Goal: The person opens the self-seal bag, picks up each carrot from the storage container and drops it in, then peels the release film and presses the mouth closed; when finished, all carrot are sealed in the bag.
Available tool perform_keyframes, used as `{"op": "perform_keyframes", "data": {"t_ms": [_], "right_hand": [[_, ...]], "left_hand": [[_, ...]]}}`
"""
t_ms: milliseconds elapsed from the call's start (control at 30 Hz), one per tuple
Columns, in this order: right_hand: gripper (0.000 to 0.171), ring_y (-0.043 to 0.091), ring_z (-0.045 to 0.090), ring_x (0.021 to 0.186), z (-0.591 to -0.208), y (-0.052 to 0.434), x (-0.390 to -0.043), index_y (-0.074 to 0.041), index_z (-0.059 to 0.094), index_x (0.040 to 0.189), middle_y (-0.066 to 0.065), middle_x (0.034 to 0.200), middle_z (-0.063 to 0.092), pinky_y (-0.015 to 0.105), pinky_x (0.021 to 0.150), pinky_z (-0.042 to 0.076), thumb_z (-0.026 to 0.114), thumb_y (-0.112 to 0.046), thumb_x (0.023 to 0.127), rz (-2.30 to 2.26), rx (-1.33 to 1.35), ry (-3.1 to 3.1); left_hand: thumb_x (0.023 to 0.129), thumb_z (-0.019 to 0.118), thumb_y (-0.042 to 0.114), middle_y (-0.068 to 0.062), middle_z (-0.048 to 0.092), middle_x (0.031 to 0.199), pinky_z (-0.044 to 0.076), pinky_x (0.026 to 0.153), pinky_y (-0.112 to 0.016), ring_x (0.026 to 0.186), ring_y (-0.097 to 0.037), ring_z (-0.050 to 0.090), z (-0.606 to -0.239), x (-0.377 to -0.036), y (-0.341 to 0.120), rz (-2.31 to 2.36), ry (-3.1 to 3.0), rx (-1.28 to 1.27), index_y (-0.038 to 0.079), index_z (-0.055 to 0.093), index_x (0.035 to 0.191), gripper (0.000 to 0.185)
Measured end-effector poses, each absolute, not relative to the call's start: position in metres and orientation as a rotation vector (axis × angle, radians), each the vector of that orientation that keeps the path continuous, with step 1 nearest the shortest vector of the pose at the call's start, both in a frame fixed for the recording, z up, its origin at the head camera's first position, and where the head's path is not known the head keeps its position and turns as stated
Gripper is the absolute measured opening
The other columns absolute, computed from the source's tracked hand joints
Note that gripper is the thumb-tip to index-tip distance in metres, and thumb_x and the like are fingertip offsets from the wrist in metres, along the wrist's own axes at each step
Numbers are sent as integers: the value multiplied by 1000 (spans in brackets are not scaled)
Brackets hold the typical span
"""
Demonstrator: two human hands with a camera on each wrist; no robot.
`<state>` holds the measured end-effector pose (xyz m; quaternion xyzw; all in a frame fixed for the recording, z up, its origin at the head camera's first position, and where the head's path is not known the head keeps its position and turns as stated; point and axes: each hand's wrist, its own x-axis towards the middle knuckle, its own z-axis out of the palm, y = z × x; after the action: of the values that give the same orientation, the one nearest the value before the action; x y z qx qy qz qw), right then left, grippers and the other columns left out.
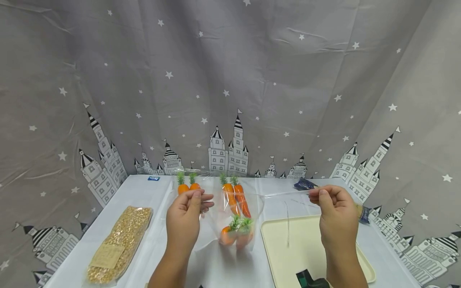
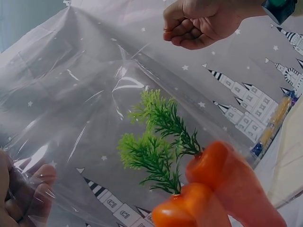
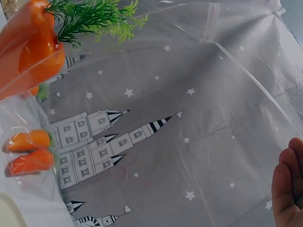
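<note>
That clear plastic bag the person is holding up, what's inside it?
The clear bag, stretched between left hand and right hand, holds two orange carrots with green tops. Nothing else shows inside.

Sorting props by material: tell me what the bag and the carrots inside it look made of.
Bag: thin, clear, glossy plastic film; it creases and glints between both hands. Carrots: apparently moulded plastic, smooth uniform orange with stiff synthetic-looking green tops, so likely fake.

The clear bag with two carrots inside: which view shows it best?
The head view: the clear bag hangs whole between the left hand and right hand. The left wrist view shows only film and carrot tops close up; the right wrist view shows mostly stretched film.
</note>
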<state>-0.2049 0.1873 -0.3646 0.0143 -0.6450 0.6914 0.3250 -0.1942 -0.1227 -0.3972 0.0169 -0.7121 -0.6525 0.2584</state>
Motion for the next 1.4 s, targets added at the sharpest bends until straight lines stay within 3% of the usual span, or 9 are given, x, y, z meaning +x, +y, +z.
{"op": "perform_keyframes", "data": {"t_ms": [500, 967, 1400], "right_hand": [[14, 18, 74, 84, -370, 212, -206, 5, 64, 96, 8, 89, 73, 18, 78, 60, 57, -4, 105, 1784, -135, -1650], [14, 17, 73, 76, -373, 231, -208, 7, 63, 91, 9, 80, 71, 22, 73, 62, 58, 3, 102, 1880, -147, -1434], [13, 18, 73, 75, -374, 251, -211, 7, 63, 92, 10, 83, 69, 22, 70, 62, 59, 0, 103, 1921, -208, -1384]], "left_hand": [[109, 58, 24, -14, 79, 101, 63, 81, -27, 84, -15, 79, -399, -198, -131, -1782, -1866, 81, -4, 68, 112, 29], [109, 58, 24, -13, 79, 97, 63, 79, -29, 83, -17, 79, -402, -200, -131, -1766, -1823, 73, -1, 69, 109, 27], [109, 57, 25, -13, 79, 95, 63, 78, -28, 83, -18, 79, -401, -203, -134, -1738, -1830, 74, 0, 69, 109, 28]]}}
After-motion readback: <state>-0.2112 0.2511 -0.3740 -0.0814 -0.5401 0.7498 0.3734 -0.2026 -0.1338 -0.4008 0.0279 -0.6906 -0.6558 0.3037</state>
